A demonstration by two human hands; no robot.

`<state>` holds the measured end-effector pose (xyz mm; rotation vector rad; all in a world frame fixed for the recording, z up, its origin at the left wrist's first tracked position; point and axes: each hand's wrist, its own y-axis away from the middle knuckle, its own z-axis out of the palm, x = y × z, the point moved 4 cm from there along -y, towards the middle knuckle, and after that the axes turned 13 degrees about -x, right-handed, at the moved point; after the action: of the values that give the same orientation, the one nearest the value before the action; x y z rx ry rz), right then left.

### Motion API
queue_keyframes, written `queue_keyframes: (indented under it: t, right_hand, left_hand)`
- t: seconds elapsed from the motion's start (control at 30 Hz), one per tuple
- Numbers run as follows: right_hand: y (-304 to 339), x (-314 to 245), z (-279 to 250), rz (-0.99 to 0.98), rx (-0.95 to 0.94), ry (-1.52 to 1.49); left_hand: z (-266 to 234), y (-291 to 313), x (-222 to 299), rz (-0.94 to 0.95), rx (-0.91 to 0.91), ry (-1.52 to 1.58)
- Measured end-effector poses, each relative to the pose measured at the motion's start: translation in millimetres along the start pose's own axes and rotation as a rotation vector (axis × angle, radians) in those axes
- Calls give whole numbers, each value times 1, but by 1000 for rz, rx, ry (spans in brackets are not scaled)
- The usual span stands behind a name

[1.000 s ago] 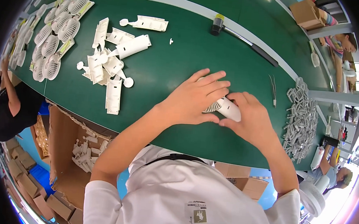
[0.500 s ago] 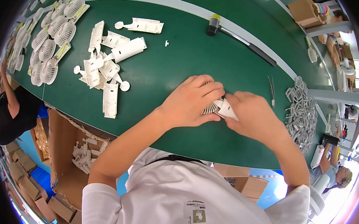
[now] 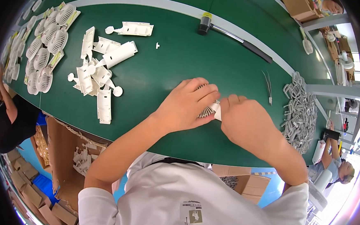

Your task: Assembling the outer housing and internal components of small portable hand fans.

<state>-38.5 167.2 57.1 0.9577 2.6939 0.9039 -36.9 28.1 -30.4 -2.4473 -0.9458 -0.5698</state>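
Observation:
Over the green table (image 3: 157,82), I hold a small white handheld fan (image 3: 206,111) between both hands. My left hand (image 3: 187,103) is wrapped around its round ribbed cage, hiding most of it. My right hand (image 3: 247,120) is closed around the white handle, of which only a short piece by the cage shows. Left of my hands lies a loose pile of white handle shells (image 3: 84,79), some with round caps. A tiny white plastic piece (image 3: 157,46) sits apart from the pile.
Several fans (image 3: 48,42) stand in rows at the far left. A mallet (image 3: 234,37) lies at the back, tweezers (image 3: 269,88) to the right, beside a heap of grey metal-looking loops (image 3: 298,115). Below the left edge is a cardboard box (image 3: 64,155) with white parts. Other people work at both sides.
My right hand has turned over the handle and covers more of it. My left hand keeps its grip on the cage. The whole view has shifted slightly.

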Motion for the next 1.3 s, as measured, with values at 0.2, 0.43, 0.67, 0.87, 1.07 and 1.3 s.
queue_keyframes:
  t: [0.2,0.43,0.67,0.87,1.07,1.3]
  right_hand:
    - [55,24,-77,120,321,-241]
    - [75,65,-22,12,295,-730]
    - [58,11,113,425,580,-1234]
    - [51,-3,111,493,676,-1123]
    - [63,16,68,506,554,-1137]
    - [12,-1,61,244,592,-976]
  left_hand:
    - [-2,8,-3,-27,33,16]
    - [-1,4,-1,3,53,46]
    - [-1,0,1,2,26,28]
    - [-2,0,-1,-15,-19,18]
    - [-18,-1,6,108,-36,1]
    - [-11,27,12,-46,132,35]
